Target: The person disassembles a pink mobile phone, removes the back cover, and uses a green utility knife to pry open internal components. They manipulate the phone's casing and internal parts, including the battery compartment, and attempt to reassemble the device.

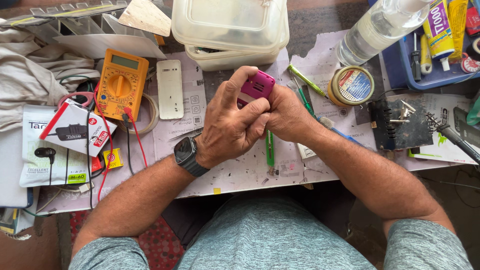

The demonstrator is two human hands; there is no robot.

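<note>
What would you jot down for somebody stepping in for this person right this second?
Left hand: wrapped around the pink phone casing, thumb up along its side.
Right hand: pressed to the casing's lower edge, fingers closed on it.
Casing: held above the paper-covered bench, not resting on it.
Nearby: white back cover lies flat left of the hands, green-handled tool under them, yellow multimeter further left.
Done or left: cannot tell whether the casing is being opened or shut; its seam is hidden.

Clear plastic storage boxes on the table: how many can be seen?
2: the upper clear plastic storage box sits stacked on the lower clear plastic box, behind the hands at the table's far edge. Others may lie out of view.
</note>
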